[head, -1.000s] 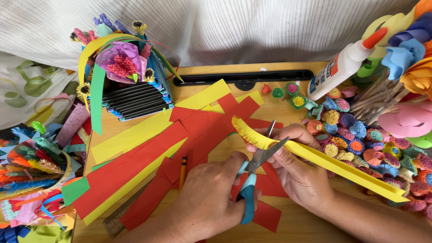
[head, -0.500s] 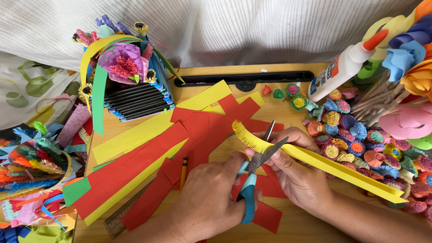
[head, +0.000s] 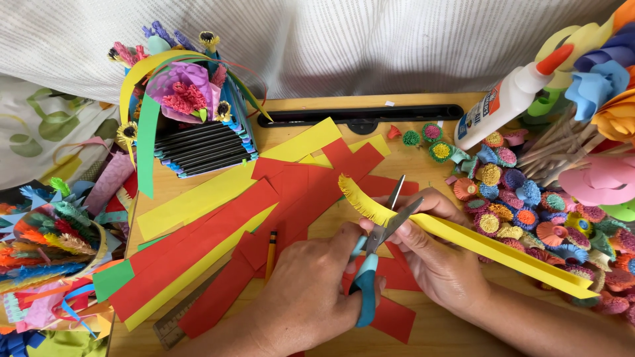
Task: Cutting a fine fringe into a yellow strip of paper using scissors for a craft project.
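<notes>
At nine o'clock a round container [head: 63, 254] sits packed with fringed paper scraps in green, orange and blue. At eleven o'clock a stack of black trays [head: 202, 149] carries a pink and purple paper flower [head: 187, 92] and curled green and yellow strips. At three o'clock rolled fringed paper flowers [head: 512, 201] in many colours lie heaped loose on the wooden surface [head: 311, 109], just below a white glue bottle with an orange cap [head: 512, 96].

The long folded yellow paper strip [head: 463, 241] runs from the centre out toward four o'clock, its fringed end curling at the centre. The right hand [head: 440, 254] pinches it from beneath, fingers closed around it. The left hand [head: 307, 297], at six o'clock, is clenched through the handles of the blue-handled scissors [head: 370, 264], whose parted blades straddle the strip's edge just beside the right thumb. Red and yellow paper strips [head: 218, 225] lie spread underneath, toward eight o'clock.
</notes>
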